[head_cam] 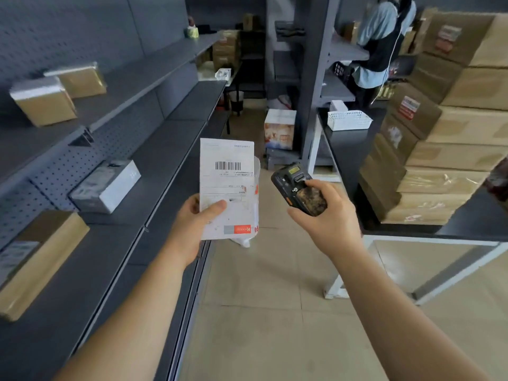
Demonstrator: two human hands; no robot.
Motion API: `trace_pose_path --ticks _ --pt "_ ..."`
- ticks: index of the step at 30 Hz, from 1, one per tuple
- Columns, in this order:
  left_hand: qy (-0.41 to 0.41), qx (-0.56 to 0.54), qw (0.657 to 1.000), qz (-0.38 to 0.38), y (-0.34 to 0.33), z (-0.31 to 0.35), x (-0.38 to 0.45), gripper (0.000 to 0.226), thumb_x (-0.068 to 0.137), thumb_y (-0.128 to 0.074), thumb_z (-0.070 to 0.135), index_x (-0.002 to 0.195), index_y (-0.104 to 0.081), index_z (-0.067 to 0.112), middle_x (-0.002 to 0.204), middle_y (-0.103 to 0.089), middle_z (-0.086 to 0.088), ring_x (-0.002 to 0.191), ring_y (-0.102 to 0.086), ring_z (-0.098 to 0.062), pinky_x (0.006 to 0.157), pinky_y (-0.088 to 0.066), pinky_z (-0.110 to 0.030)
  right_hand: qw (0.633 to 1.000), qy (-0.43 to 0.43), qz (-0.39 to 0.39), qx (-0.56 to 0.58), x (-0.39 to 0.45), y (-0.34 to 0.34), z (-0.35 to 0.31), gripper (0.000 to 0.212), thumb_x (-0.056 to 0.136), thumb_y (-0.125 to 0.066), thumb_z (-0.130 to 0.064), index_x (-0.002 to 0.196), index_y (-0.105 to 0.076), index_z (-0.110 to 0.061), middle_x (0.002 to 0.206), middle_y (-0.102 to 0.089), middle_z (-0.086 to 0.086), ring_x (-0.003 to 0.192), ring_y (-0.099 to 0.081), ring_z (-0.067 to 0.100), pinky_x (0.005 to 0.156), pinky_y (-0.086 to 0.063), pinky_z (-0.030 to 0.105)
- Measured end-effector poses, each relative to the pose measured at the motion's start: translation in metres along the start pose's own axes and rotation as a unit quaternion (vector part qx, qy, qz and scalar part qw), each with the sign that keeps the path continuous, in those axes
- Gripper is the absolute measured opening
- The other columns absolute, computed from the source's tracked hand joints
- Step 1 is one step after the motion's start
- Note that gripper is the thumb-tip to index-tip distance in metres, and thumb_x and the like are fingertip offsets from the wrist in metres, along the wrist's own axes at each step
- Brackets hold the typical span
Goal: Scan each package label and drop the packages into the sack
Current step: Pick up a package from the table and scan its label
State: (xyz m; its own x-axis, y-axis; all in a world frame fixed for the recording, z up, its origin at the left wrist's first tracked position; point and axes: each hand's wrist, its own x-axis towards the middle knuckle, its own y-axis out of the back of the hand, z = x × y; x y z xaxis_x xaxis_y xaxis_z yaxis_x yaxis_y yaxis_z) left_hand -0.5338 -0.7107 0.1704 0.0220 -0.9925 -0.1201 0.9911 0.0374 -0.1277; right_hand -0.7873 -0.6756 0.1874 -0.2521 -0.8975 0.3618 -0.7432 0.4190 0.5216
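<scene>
Presently left hand [192, 226] pinches the package [229, 188] low, thumb over label, held above the floor; right hand [327, 215] fingers wrap the scanner [298, 188]. Package looks light, floppy (thin mailer): grip lower edge.

A bare tan tiled floor aisle [275, 312] runs between grey metal shelves [165, 149] and stacked brown cardboard boxes [439, 149] on the black tabletop [478, 218].

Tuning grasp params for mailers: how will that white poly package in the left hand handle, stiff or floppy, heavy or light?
Probably floppy: the white poly package has loose film bulging past the flat label at its right and bottom edges. Likely light, since the left hand holds it upright by a thumb pinch low down. The glossy film may be slippery. The right hand holds the handheld scanner apart from it.
</scene>
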Motion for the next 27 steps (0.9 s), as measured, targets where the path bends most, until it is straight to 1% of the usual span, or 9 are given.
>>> trace_pose_path --ticks 3,7,10,15,19,21,23,25,27 --pt "0.011 -0.001 1.000 0.029 0.007 -0.002 0.057 0.076 0.053 -0.084 0.046 0.120 -0.063 0.018 0.113 -0.074 0.000 0.105 -0.070 -0.024 0.092 -0.055 -0.050 0.999 0.002 -0.032 0.013 0.056 -0.034 0.014 0.054 0.071 -0.082 -0.037 0.120 -0.060 -0.037 0.112 -0.057 -0.017 0.096 -0.051 0.001 0.080 -0.045 0.022" --pt "0.016 0.004 0.999 0.049 0.020 -0.008 0.140 0.070 0.061 -0.084 0.038 0.124 -0.062 0.019 0.113 -0.074 0.002 0.102 -0.071 -0.022 0.083 -0.057 -0.042 0.998 0.009 -0.062 0.018 0.129 -0.090 0.032 0.053 0.071 -0.082 -0.035 0.119 -0.060 -0.038 0.112 -0.058 -0.018 0.098 -0.054 0.003 0.079 -0.042 0.018" --pt "0.023 0.005 0.999 0.048 0.031 -0.013 0.212 0.071 0.063 -0.088 0.033 0.126 -0.060 0.018 0.111 -0.074 0.002 0.099 -0.073 -0.020 0.073 -0.058 -0.036 0.997 0.010 -0.070 0.011 0.186 -0.136 0.043 0.055 0.070 -0.083 -0.035 0.120 -0.061 -0.034 0.114 -0.058 -0.015 0.100 -0.055 0.006 0.085 -0.047 0.025" --pt "0.045 0.024 0.998 0.046 0.041 -0.011 0.334 0.078 0.052 -0.085 0.050 0.121 -0.063 0.021 0.110 -0.074 0.004 0.100 -0.072 -0.018 0.083 -0.057 -0.043 0.996 -0.014 -0.083 -0.010 0.281 -0.199 0.061 0.056 0.070 -0.083 -0.036 0.120 -0.060 -0.037 0.115 -0.057 -0.020 0.100 -0.056 0.006 0.086 -0.050 0.029" --pt "0.060 0.034 0.997 0.030 0.033 -0.014 0.425 0.064 0.059 -0.086 0.039 0.117 -0.064 0.022 0.109 -0.075 0.003 0.100 -0.072 -0.020 0.086 -0.057 -0.044 0.995 -0.056 -0.085 -0.011 0.344 -0.234 0.090 0.057 0.071 -0.081 -0.040 0.122 -0.057 -0.039 0.117 -0.055 -0.024 0.102 -0.056 0.004 0.086 -0.052 0.031" --pt "0.081 0.034 0.996 0.024 0.024 -0.020 0.460 0.057 0.066 -0.086 0.032 0.117 -0.063 0.021 0.109 -0.075 0.002 0.101 -0.072 -0.021 0.088 -0.057 -0.046 0.995 -0.065 -0.073 -0.018 0.369 -0.245 0.105 0.057 0.070 -0.082 -0.037 0.122 -0.059 -0.035 0.117 -0.054 -0.022 0.099 -0.053 -0.001 0.085 -0.049 0.026" --pt "0.103 0.035 0.994 0.017 0.014 -0.028 0.493 0.058 0.064 -0.083 0.034 0.117 -0.063 0.021 0.108 -0.075 0.002 0.100 -0.072 -0.021 0.087 -0.057 -0.045 0.994 -0.079 -0.066 -0.031 0.395 -0.253 0.121 0.057 0.071 -0.083 -0.034 0.122 -0.060 -0.031 0.116 -0.053 -0.020 0.097 -0.048 -0.005 0.084 -0.043 0.021" --pt "0.115 0.047 0.992 0.012 0.001 -0.037 0.527 0.054 0.065 -0.083 0.033 0.115 -0.064 0.022 0.107 -0.075 0.002 0.099 -0.072 -0.020 0.084 -0.057 -0.042 0.992 -0.092 -0.070 -0.044 0.423 -0.263 0.142 0.058 0.072 -0.083 -0.033 0.124 -0.059 -0.030 0.116 -0.053 -0.017 0.099 -0.047 -0.003 0.086 -0.041 0.021" --pt "0.123 0.054 0.991 0.009 -0.010 -0.049 0.562 0.043 0.075 -0.084 0.025 0.112 -0.064 0.022 0.108 -0.075 0.001 0.099 -0.072 -0.020 0.084 -0.057 -0.041 0.991 -0.101 -0.073 -0.050 0.452 -0.276 0.168 0.059 0.071 -0.083 -0.034 0.125 -0.059 -0.030 0.117 -0.054 -0.016 0.101 -0.048 0.001 0.088 -0.043 0.024"
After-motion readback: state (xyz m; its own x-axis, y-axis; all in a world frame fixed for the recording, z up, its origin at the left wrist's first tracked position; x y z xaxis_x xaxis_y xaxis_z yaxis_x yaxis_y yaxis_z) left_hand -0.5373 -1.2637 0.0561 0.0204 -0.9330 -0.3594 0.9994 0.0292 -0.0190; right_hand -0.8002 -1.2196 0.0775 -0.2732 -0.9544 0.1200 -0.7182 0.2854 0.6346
